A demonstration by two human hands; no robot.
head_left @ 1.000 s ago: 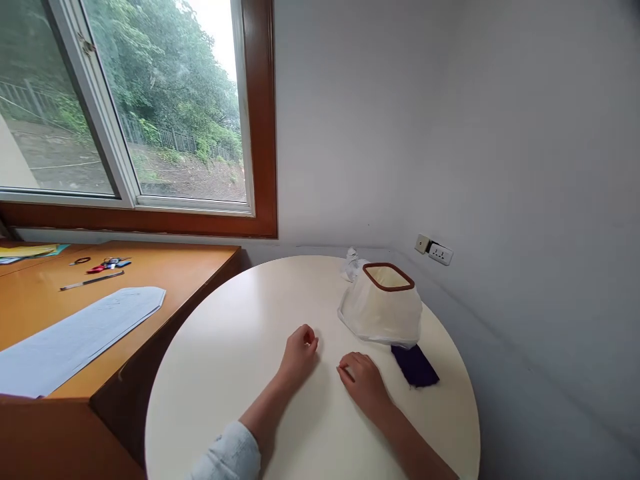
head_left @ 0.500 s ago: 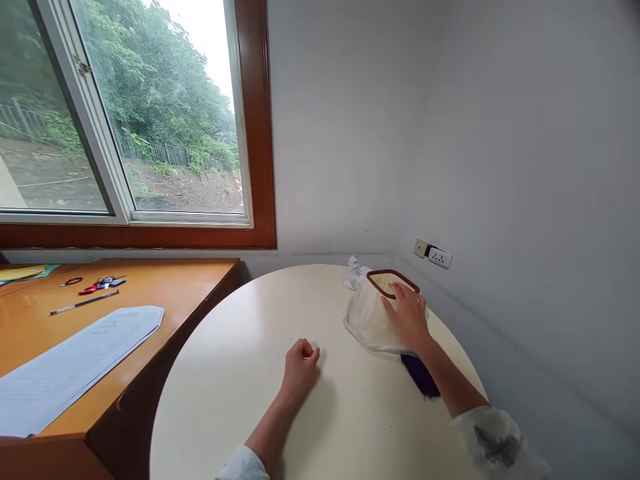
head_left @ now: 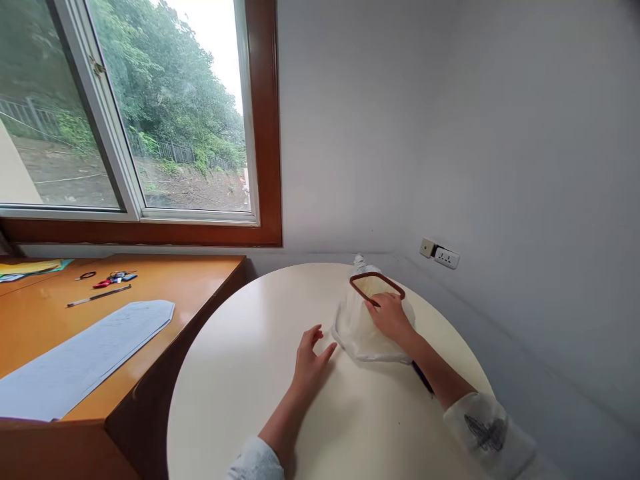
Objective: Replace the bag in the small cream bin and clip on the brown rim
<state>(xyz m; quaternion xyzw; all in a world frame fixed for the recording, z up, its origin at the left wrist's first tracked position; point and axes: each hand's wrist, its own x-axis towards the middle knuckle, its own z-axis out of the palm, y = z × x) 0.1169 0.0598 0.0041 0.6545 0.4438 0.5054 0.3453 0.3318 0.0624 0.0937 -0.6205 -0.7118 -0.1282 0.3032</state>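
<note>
A brown rounded-rectangular frame, like an embroidery hoop, is tilted over sheer white fabric on the round table. Its near edge is in my right hand, with the thumb and fingers closed on it. The fabric spreads loosely around and below the frame. My left hand is beside the fabric's left edge, thumb and fingers apart, holding nothing. Part of a dark cloth shows under my right forearm; the rest is hidden.
The cream round table stands against the wall. On the wooden desk at left lie papers, a pen and small items with red and blue parts. A wall socket is behind the table.
My right hand has closed on the frame and drawn it and the fabric left and nearer, covering more of the dark cloth. My left hand has opened from a curled shape beside the fabric.
</note>
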